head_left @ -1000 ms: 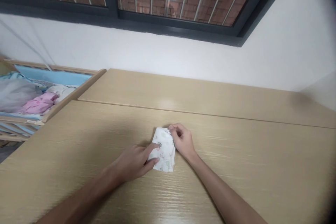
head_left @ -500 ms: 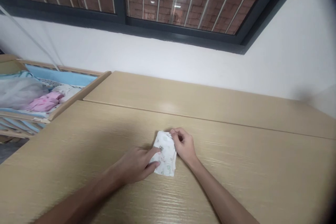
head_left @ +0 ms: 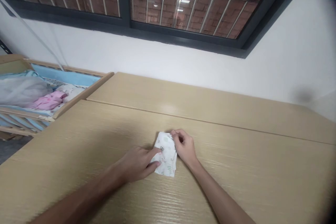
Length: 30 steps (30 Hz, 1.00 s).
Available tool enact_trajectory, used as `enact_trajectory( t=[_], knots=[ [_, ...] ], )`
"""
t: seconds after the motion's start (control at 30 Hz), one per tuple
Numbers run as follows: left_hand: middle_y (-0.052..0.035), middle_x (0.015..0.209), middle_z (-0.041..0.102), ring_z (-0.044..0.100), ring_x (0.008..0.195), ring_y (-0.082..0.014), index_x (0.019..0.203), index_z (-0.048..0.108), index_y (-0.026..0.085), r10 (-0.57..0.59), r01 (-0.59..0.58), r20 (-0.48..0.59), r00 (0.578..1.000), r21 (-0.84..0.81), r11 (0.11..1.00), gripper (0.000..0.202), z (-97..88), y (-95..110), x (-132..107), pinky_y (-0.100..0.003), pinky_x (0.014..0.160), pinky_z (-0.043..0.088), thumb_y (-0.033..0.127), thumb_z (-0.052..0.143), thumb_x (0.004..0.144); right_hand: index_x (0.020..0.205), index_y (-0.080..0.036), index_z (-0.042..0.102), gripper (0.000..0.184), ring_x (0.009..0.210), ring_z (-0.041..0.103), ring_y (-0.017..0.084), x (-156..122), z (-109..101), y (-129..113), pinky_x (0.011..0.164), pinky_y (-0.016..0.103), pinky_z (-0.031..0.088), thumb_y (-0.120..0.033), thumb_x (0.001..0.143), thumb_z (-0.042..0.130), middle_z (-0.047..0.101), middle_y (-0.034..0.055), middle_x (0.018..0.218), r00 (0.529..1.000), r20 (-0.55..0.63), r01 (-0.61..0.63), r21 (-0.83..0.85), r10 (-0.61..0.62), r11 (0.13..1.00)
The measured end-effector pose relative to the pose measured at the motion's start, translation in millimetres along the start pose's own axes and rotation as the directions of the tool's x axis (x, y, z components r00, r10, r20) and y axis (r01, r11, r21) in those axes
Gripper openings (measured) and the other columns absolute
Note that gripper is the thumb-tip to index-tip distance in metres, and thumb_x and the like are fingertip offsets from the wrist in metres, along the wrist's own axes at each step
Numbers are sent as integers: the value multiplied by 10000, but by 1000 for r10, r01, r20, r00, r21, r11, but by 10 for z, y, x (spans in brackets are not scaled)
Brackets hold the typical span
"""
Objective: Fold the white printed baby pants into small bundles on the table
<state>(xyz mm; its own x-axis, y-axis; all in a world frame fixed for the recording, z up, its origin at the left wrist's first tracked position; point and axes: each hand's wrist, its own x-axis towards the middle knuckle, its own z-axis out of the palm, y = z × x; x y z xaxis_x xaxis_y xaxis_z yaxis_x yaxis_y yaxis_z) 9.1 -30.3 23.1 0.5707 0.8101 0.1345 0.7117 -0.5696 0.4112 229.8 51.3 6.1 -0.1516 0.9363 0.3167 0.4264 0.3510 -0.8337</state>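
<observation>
A small folded white cloth (head_left: 166, 159) with a scattered print of little figures lies on the wooden tabletop. Its layers show along the right edge, slightly out of line. My left hand (head_left: 139, 162) comes in from the left; its index finger and thumb rest apart on top of the cloth's left side, and its other fingers are hidden beneath the hand. At the top right corner, my right hand (head_left: 185, 145) pinches the cloth's edge between thumb and curled fingers.
The wooden tabletop (head_left: 236, 168) has a seam running across it. Beyond its left end stands a wooden crib (head_left: 102, 81) with blue lining, white netting and a pink cloth (head_left: 49, 100). Behind are a white wall and a dark-framed barred window (head_left: 183, 36).
The view has shifted slightly, so the crib and window sit a little further right. Both hands keep nearly the same position on the cloth.
</observation>
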Motion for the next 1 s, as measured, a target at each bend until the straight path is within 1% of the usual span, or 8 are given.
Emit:
enact_trajectory(
  t=[0.2,0.33,0.47,0.6,0.77,0.87,1.0],
  knots=[
    [-85,1014,709,697,939,-266,1242,549,213,16,-16,-5,1000,-15,1000,327,-4,-7,-2,-327,778,520,409,432,1008,838,-184,711,336,645,628,190,9,0,-12,595,282,467,-463,953,562,713,43,718,1000,-10,-14,-3,14,1000],
    [-82,992,718,705,918,-264,1253,547,215,14,-14,-7,1000,-2,1000,328,4,-15,-1,-329,772,524,400,429,1009,828,-183,690,329,643,619,190,16,3,-16,598,285,458,-461,946,558,704,46,725,1000,1,-19,16,19,1000],
    [-73,979,727,709,922,-269,1243,548,217,7,-7,14,1000,12,1000,315,-11,-8,7,-335,770,521,395,440,1007,820,-184,681,331,612,585,180,19,3,-15,576,280,430,-467,943,563,678,34,692,1000,-10,-22,8,22,1000],
    [-63,940,727,712,884,-261,1238,549,214,-9,9,30,1000,2,1000,309,-21,1,12,-331,749,517,391,432,1014,821,-183,678,331,618,591,180,15,3,-17,580,280,429,-460,949,550,675,31,694,1000,0,-9,7,9,1000],
    [-77,1017,727,704,955,-265,1225,547,202,-17,17,-15,1000,12,1000,290,11,-16,20,-342,782,517,359,421,1016,829,-189,677,311,625,609,179,-8,-3,-36,590,281,439,-435,958,540,687,30,707,1000,8,18,-20,-18,1000],
    [-78,1037,735,712,949,-272,1232,546,199,-53,53,-33,998,18,998,297,45,-37,23,-357,775,525,357,412,1019,850,-192,683,283,640,628,179,-23,-6,-53,600,278,452,-403,963,532,706,31,731,998,28,49,-22,-49,999],
    [-76,1085,741,727,934,-285,1257,526,197,-98,100,-65,993,21,995,330,75,-51,20,-387,764,533,390,384,1031,846,-189,686,280,618,620,166,-27,-6,-65,590,271,447,-391,965,533,702,23,715,997,26,70,-43,-69,997]
  ],
)
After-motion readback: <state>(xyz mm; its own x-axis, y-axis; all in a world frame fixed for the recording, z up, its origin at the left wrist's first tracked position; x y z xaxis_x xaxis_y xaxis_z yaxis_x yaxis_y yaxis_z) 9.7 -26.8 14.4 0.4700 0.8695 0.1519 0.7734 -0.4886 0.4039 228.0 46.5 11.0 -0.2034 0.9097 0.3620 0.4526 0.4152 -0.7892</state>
